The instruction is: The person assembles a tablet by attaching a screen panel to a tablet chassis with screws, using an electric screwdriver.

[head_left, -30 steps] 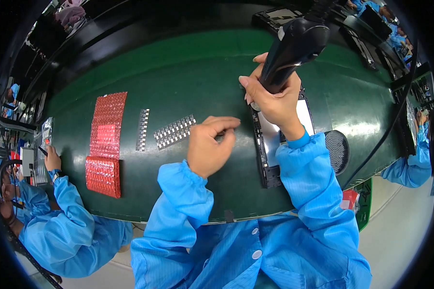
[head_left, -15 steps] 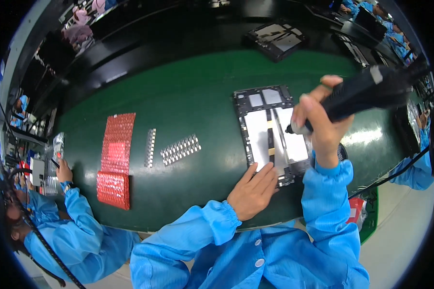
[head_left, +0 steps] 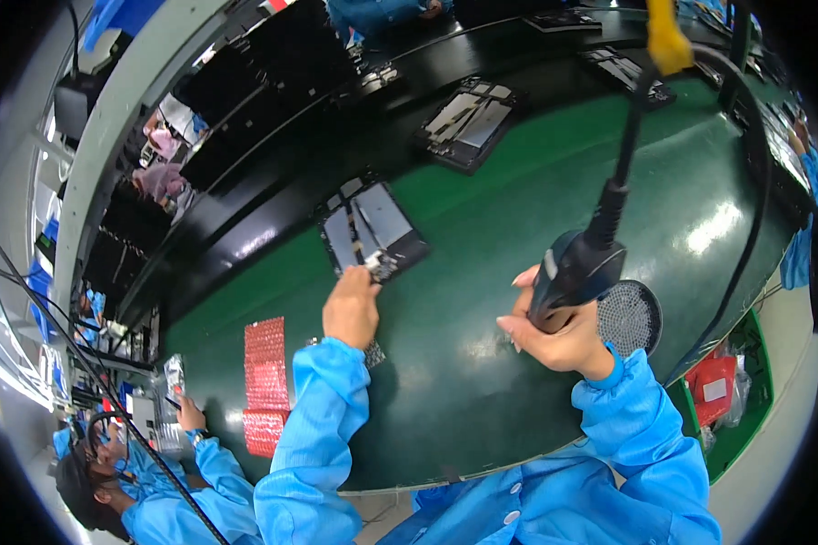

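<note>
My left hand (head_left: 352, 307) reaches forward and touches the near edge of a dark flat tablet-like device (head_left: 371, 228) lying open on the green table (head_left: 482, 400), close to the black conveyor belt (head_left: 273, 227). My right hand (head_left: 554, 331) grips a black electric screwdriver (head_left: 574, 270) whose cable (head_left: 620, 173) rises up and away. The tool is held off to the right, apart from the device. A round perforated black disc (head_left: 629, 316) sits just right of my right hand.
A red strip of small parts (head_left: 264, 381) lies on the table at the left. A second open device (head_left: 468, 120) rests farther along the belt. Another person in a blue coat (head_left: 145, 472) works at the lower left. A red bin (head_left: 713, 389) hangs at the right edge.
The device has moved from in front of me away to the belt's edge, my left hand following it. My right hand with the screwdriver has pulled back off the device.
</note>
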The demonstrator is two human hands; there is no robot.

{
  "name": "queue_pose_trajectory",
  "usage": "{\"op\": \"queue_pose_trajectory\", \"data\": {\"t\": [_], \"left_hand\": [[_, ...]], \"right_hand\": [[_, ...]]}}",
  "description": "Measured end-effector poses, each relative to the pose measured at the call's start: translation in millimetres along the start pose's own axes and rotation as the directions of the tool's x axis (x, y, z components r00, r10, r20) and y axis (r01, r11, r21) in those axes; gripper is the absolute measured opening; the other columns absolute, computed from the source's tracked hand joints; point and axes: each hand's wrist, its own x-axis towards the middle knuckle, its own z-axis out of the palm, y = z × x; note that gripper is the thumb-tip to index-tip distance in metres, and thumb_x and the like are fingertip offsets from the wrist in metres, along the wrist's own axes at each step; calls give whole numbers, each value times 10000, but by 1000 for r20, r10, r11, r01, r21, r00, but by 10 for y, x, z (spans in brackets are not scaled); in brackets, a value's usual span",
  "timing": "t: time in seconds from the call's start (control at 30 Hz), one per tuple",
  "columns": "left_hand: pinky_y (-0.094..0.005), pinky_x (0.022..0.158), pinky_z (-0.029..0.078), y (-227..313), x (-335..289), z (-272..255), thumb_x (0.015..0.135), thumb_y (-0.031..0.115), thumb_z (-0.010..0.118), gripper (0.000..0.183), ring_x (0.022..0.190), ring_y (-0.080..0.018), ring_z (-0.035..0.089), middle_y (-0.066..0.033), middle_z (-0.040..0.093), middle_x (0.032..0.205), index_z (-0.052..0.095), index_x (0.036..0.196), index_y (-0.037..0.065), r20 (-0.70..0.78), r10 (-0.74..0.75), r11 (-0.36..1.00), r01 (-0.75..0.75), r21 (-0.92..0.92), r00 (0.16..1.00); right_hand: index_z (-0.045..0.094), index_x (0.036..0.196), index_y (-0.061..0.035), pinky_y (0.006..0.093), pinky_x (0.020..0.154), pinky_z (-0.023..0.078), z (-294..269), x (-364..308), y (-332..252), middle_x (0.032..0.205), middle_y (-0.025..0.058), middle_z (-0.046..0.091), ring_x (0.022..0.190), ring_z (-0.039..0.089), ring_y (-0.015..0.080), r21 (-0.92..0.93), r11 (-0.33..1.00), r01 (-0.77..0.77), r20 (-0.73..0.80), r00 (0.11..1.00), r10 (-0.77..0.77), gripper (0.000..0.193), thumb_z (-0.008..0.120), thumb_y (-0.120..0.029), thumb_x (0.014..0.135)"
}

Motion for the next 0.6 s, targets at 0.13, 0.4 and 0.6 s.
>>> {"op": "queue_pose_trajectory", "data": {"t": [0.13,0.4,0.6], "left_hand": [[-412,870,479,-650,359,153,798,54,579,182,1007,-352,591,-197,628,1021,613,965,-10,-11,-84,982,85,170,996],[-419,793,488,-579,1051,600,662,31,622,220,900,-314,610,-127,626,967,616,881,46,-47,88,981,-78,180,995],[-426,1041,353,216,1887,891,689,10,618,519,1251,-268,439,-139,480,1328,512,1197,-8,320,245,832,-368,415,915]], "right_hand": [[591,942,-16,225,491,388,-16,-27,18,614,-24,536,534,470,43,-43,998,-46,38,998,47,255,723,-17,723],[510,1060,-25,247,500,425,-52,76,-12,694,53,614,561,584,111,-247,934,259,221,953,-206,373,697,-53,738],[495,1112,-7,279,491,439,-184,21,222,665,61,599,539,590,157,7,996,93,248,964,-92,432,683,-40,724]]}}
